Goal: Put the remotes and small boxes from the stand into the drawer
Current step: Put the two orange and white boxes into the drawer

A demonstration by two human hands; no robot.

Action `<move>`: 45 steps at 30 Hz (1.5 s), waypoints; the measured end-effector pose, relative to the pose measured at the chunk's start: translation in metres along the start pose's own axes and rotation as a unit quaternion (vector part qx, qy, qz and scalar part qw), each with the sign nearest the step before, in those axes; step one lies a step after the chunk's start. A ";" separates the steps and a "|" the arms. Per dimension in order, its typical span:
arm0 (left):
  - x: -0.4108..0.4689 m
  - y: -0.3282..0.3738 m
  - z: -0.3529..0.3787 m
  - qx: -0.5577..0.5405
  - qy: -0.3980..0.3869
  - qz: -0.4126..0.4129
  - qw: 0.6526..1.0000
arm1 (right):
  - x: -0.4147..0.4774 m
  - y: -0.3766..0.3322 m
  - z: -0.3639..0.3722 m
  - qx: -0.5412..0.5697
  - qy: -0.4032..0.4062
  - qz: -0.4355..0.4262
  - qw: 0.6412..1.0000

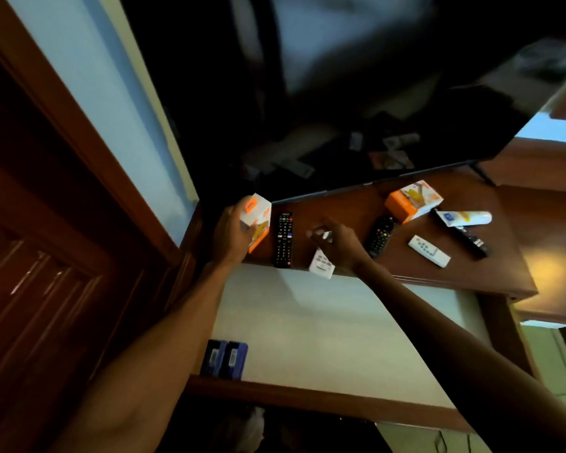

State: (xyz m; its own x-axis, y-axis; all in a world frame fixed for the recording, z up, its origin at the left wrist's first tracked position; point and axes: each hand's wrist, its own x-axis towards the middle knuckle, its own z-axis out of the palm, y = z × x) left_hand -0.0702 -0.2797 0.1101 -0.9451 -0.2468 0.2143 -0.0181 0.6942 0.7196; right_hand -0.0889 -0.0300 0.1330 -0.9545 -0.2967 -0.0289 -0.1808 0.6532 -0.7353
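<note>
Below the stand's front edge, open drawer (334, 325), pale smooth liner, two blue boxes (224, 359) at its front left corner. Dark glossy wood stand (490, 269) carries remotes and an orange-white carton. Left hand (234, 233) wraps a stiff orange-white box (257, 220) at the left edge, likely drawer-bound. Right hand (339, 245) pinches a white remote (321, 264) overhanging the front edge.

Two orange-white boxes (414, 200), several remotes (283, 239) on stand (471, 269); drawer (324, 325) open, seemingly near-empty.
</note>
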 end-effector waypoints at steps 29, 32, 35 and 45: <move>0.117 0.255 0.236 -0.122 -0.116 0.066 0.984 | 0.145 0.288 -0.241 -0.133 -0.036 0.233 0.963; 0.117 0.255 0.238 -0.114 -0.117 0.061 0.985 | 0.150 0.299 -0.243 -0.092 -0.045 0.237 0.966; 0.119 0.253 0.237 -0.110 -0.115 0.054 0.986 | 0.149 0.305 -0.243 -0.044 -0.017 0.222 0.974; 0.118 0.250 0.214 -0.116 -0.113 0.050 0.985 | 0.127 0.289 -0.240 0.115 0.086 0.166 0.976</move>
State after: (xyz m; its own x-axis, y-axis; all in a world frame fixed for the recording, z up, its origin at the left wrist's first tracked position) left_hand -0.2563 0.0090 0.1738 -0.9873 -0.0094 0.1589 0.1302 0.5271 0.8398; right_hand -0.3188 0.2884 0.0797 -0.9805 0.0384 -0.1929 0.1850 0.5136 -0.8378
